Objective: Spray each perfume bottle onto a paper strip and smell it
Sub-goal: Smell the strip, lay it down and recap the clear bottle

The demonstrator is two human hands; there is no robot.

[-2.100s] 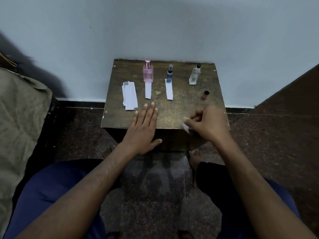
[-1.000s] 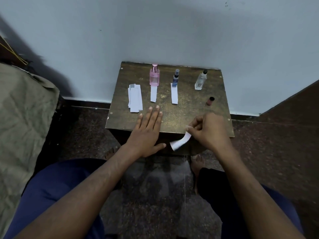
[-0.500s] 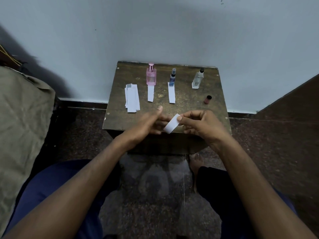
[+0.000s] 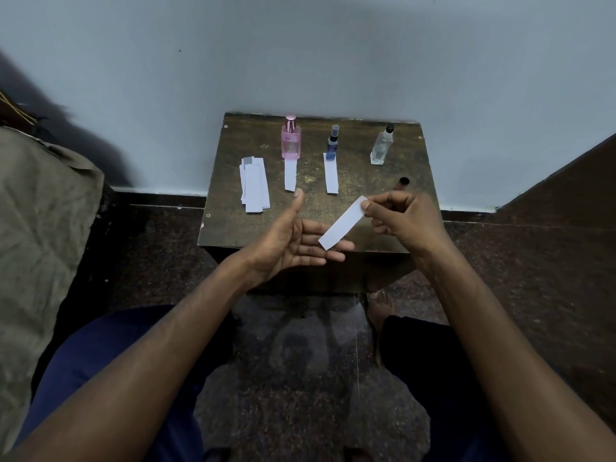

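Observation:
Three perfume bottles stand at the back of a small wooden table point(image 4: 366, 181): a pink bottle point(image 4: 291, 139), a small blue bottle point(image 4: 332, 144) and a clear bottle point(image 4: 382, 145) with its cap off. A white paper strip lies in front of the pink bottle point(image 4: 290, 175) and another in front of the blue one point(image 4: 331, 177). My right hand point(image 4: 403, 218) pinches one end of a third paper strip point(image 4: 341, 227) above the table's front. My left hand point(image 4: 293, 238) is palm up with straight fingers under the strip's lower end.
A stack of spare paper strips point(image 4: 255, 188) lies at the table's left. A small dark cap point(image 4: 401, 183) lies on the right side. A pale blue wall is behind the table. Crumpled beige cloth point(image 4: 36, 235) is at the left; my knees are below.
My left hand lifted off the table and turned palm up. My right hand raised the strip from the table's front edge and swung it over the left fingers.

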